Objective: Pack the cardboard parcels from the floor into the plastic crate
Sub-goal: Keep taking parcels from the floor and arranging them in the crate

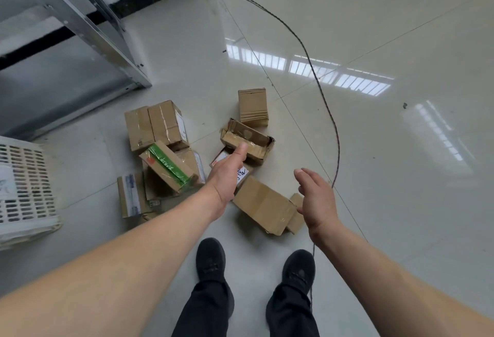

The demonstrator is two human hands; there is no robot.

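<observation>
Several cardboard parcels lie in a loose pile on the tiled floor ahead of my feet. Among them are a green-taped parcel (167,166), a torn open box (247,142), a plain long box (263,205) nearest me, and a small upright box (252,106) at the back. My left hand (227,176) reaches out over the pile with fingers apart, its thumb near the torn box, holding nothing. My right hand (316,200) hovers open just right of the long box. The white perforated plastic crate (24,189) stands at the far left edge, partly cut off.
A metal shelving frame (88,29) rises at the upper left. A thin black cable (324,101) curves across the floor to the right of the pile and runs down past my right shoe (299,269). My left shoe (211,259) stands just behind the pile.
</observation>
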